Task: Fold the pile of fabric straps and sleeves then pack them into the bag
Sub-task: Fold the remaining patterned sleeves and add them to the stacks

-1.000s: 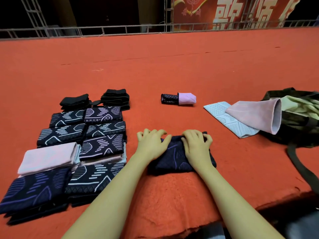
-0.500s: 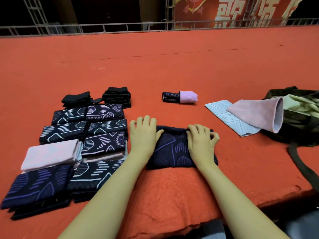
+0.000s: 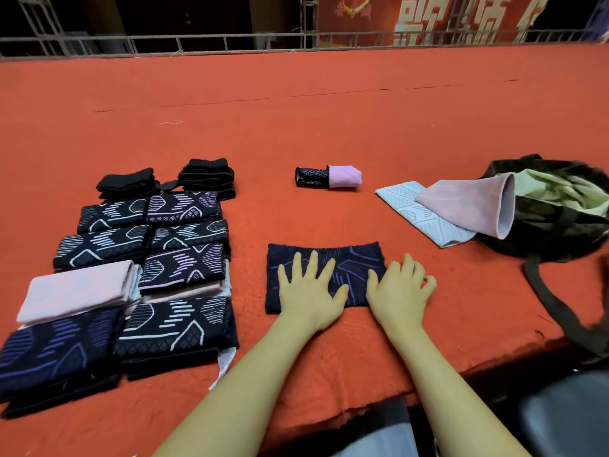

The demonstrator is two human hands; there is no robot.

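A folded dark navy sleeve (image 3: pixel 349 258) with purple lines lies flat on the red carpet in front of me. My left hand (image 3: pixel 309 291) presses on its middle with fingers spread. My right hand (image 3: pixel 400 291) rests on the sleeve's right end, fingers slightly bent, holding nothing. To the left, several folded patterned sleeves (image 3: pixel 184 272) lie in rows, with a folded pink piece (image 3: pixel 79 290) and black folded straps (image 3: pixel 206 174) behind. The dark camouflage bag (image 3: pixel 553 219) sits open at the right, with a pink sleeve (image 3: pixel 468 206) and a pale blue sleeve (image 3: pixel 412 206) lying unfolded at its mouth.
A small rolled piece (image 3: pixel 328 176), half dark mesh and half lilac, lies farther back in the middle. The bag's strap (image 3: pixel 560 311) trails toward the carpet's near edge (image 3: pixel 362 404). A metal railing (image 3: pixel 230 44) borders the far side of the red carpet.
Both hands slid apart and flattened over the navy sleeve. The left hand moved onto its middle with fingers spread, and the right moved to its right end.
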